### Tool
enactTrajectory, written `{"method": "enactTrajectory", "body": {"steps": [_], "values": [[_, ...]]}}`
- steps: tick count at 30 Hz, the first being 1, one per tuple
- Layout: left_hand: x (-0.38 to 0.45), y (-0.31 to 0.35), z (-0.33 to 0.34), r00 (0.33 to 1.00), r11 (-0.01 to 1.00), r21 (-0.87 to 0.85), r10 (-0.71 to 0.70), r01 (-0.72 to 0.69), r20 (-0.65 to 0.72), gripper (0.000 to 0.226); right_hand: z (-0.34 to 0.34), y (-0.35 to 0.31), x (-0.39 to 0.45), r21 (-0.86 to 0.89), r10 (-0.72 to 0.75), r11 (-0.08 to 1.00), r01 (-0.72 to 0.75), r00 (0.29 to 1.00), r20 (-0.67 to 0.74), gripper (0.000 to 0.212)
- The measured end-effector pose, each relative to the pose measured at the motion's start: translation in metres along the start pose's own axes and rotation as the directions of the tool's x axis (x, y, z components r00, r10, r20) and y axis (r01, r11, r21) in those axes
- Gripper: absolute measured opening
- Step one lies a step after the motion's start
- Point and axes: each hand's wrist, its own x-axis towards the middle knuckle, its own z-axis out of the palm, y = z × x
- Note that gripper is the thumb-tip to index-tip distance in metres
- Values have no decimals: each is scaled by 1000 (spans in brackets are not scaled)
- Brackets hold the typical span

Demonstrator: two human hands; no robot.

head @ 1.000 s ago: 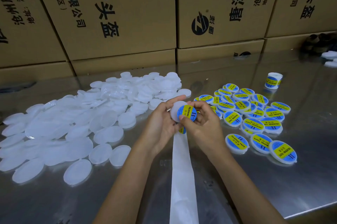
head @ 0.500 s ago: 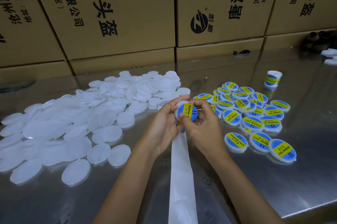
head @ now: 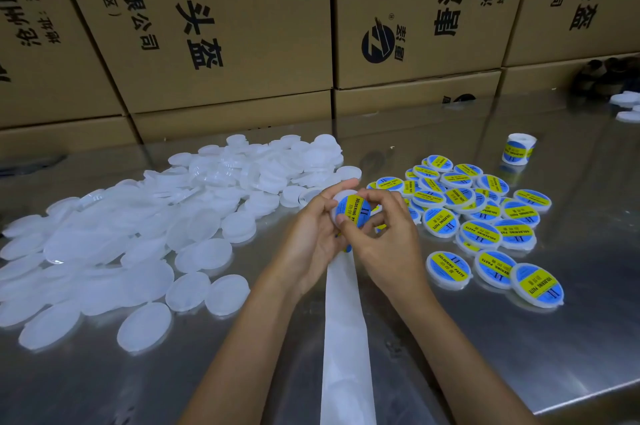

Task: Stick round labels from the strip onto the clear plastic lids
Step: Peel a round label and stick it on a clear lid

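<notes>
Label (head: 354,210) now sits centred on the clear lid (head: 336,198), both hands (head: 311,234) (head: 388,234) pinching it.

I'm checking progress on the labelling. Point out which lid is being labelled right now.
The lid held up between both hands, above the white strip. It alone is off the table; every other lid lies in the plain or labelled piles.

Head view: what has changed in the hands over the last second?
The label, first overlapping only part of the lid, now sits centred on its face. The right hand pinches the lid's edges, thumb on the label's lower edge; the left hand holds it from behind throughout. The strip, plain lids and labelled lids stayed put.
</notes>
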Motion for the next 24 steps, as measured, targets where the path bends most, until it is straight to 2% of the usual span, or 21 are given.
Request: {"method": "enactTrajectory", "body": {"steps": [3,7,11,13,15,18,21,24], "values": [[-1,2,0,1000,994,-109,3,-1,25,44,-2,2,3,4,50,999,-50,998,-33,58],[0,3,0,999,973,-230,3,8,47,42,-2,3,3,-1,87,996,-87,995,-57,49],[1,4,-1,998,973,-231,24,-10,57,43,-3,7,0,-89,123,988,-125,992,-26,48],[2,3,-1,998,976,-218,34,-20,61,43,-2,6,-2,-153,102,983,-98,995,18,53],[3,3,-2,997,984,-172,53,-43,57,43,-2,4,-4,-204,58,978,-51,998,28,54],[3,2,-4,993,993,7,117,-118,25,37,-3,4,-2,-148,82,986,-81,997,0,46],[0,-1,-7,981,944,275,195,-184,-14,42,-6,7,2,-101,137,985,-142,989,-53,47],[-1,-2,-9,965,899,373,259,-230,-30,39,-6,8,3,-92,128,986,-136,988,-92,49]]}}
